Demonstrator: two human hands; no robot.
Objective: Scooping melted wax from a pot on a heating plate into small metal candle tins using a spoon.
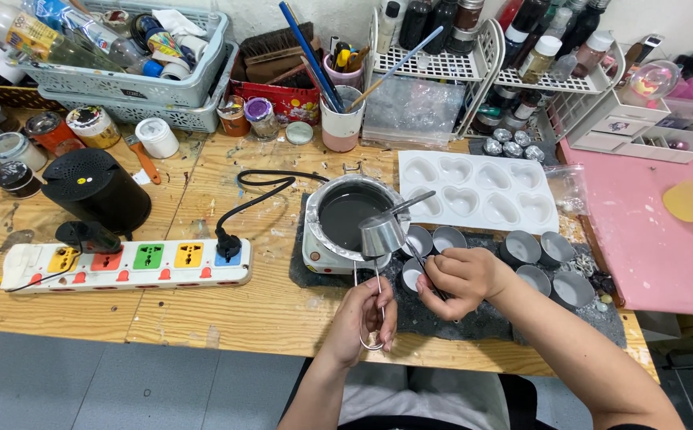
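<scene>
The left hand (364, 312) is closing its fingers around the long wire handle of a small metal ladle (381, 235), gripping it near the looped end and holding the cup up over the front edge of a white hot plate (324, 248), where a foil-wrapped pot (352, 212) of dark grey liquid is sitting. The right hand (460, 280) is curling into a loose fist around a thin dark stick (421, 261), whose tip is reaching up toward the ladle's cup; whether it is touching the cup I cannot tell. Both hands are hovering above a dark mat (442, 314) on the wooden tabletop (227, 310), just beside a cluster of small round grey moulds (448, 238), some lying right under the right hand and more lying further to the right. Behind them a white tray of heart-shaped hollows (480, 189) is lying flat. A black cable (260, 191) is running from the hot plate to a white power strip (127, 263) with coloured sockets, lying well to the left, near a black round speaker (95, 189). A pink cup of brushes (342, 119) is standing at the back, between grey baskets (127, 84) and a white wire rack of bottles (482, 56)
</scene>
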